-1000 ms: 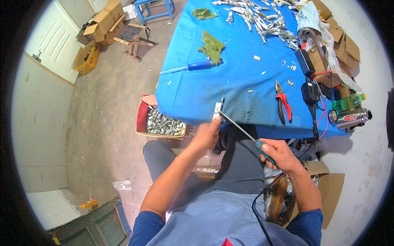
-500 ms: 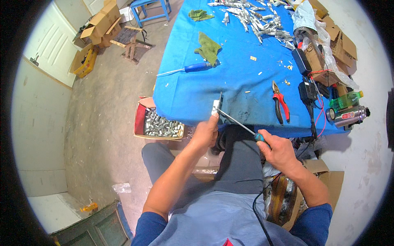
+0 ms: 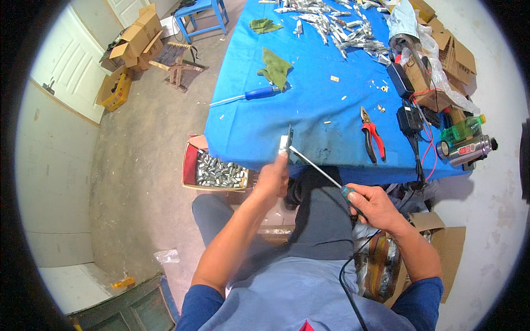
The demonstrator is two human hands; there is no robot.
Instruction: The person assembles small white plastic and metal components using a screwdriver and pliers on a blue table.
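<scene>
My left hand (image 3: 273,179) is closed at the table's near edge. It pinches a small white-and-dark piece (image 3: 284,143), which stands up past my fingertips; its exact kind is too small to tell. My right hand (image 3: 376,208) is wrapped round the teal handle of a screwdriver (image 3: 320,170). The metal shaft points up and left, and its tip lies just beside the dark edge of the piece. Whether the tip touches it I cannot tell. Right of my hands on the blue cloth (image 3: 243,135) lie red-handled pliers (image 3: 372,137).
A blue-handled screwdriver (image 3: 256,93) and green rags (image 3: 275,69) lie farther up the cloth. Many silvery pieces (image 3: 339,27) are heaped at the far end. Black adapters (image 3: 408,118) with cables and a steel flask (image 3: 469,151) line the right edge. A box of metal parts (image 3: 218,170) stands at lower left.
The screwdriver tip has shifted from over the white part of the piece to beside its dark edge. My right hand has drawn back slightly. The whole view has shifted a little.
</scene>
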